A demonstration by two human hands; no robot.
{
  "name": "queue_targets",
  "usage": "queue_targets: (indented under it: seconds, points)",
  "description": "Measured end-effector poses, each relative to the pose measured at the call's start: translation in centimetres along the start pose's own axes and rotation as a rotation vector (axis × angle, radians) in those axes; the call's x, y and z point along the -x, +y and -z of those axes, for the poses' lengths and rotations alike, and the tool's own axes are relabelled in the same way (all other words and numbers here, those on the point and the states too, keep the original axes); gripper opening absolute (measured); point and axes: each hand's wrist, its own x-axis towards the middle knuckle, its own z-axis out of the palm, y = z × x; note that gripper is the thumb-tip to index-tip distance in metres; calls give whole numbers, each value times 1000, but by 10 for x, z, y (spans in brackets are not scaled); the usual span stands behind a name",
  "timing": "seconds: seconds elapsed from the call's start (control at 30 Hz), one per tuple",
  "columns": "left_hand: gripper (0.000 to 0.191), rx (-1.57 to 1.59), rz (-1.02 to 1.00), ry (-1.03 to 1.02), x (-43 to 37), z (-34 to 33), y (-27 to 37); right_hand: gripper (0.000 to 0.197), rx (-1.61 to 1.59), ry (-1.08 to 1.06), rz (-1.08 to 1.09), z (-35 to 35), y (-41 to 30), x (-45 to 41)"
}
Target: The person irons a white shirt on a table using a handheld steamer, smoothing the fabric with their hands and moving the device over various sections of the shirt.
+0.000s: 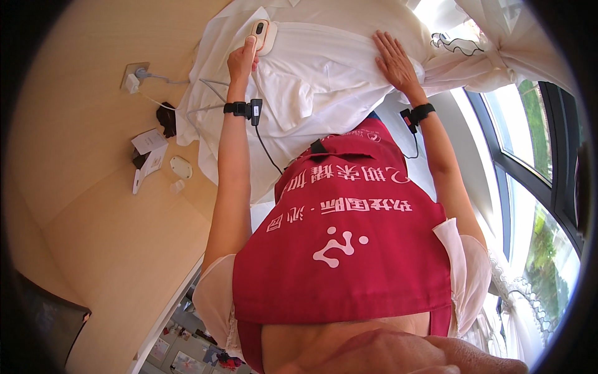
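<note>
My left hand (242, 61) is closed around the handle of a white handheld garment steamer or iron (264, 37) with copper-coloured trim. The appliance rests on a white cloth garment (322, 56), spread over a surface before me and hanging in folds towards my body. A grey cord runs from near my left wrist across the cloth. My right hand (395, 61) lies palm down on the right part of the white cloth, fingers spread, holding nothing. The underside of the appliance is hidden.
A wall socket (135, 75) with a grey plug and a white adapter is at left. Below it are a black item (166, 119), an open white box (150, 152) and a small oval dish (181, 167). Tied curtains (509, 56) and windows line the right.
</note>
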Motion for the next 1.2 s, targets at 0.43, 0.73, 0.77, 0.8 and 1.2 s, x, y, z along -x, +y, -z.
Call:
queue_targets:
  seconds: [0.43, 0.73, 0.77, 0.8, 1.2]
  points:
    - [66, -8, -15, -296, 40, -48, 15, 65, -5, 12, 11, 1, 1, 2]
    - [65, -6, -19, -40, 10, -25, 5, 63, 1, 14, 8, -2, 1, 1]
    - [65, -5, -21, -33, 8, -21, 4, 63, 0, 13, 10, -1, 0, 1]
    - [65, 29, -6, -6, 7, -20, 6, 63, 0, 13, 3, -1, 0, 2]
    - [69, -54, -90, -327, 36, -58, 18, 65, -79, 18, -8, -2, 4, 3]
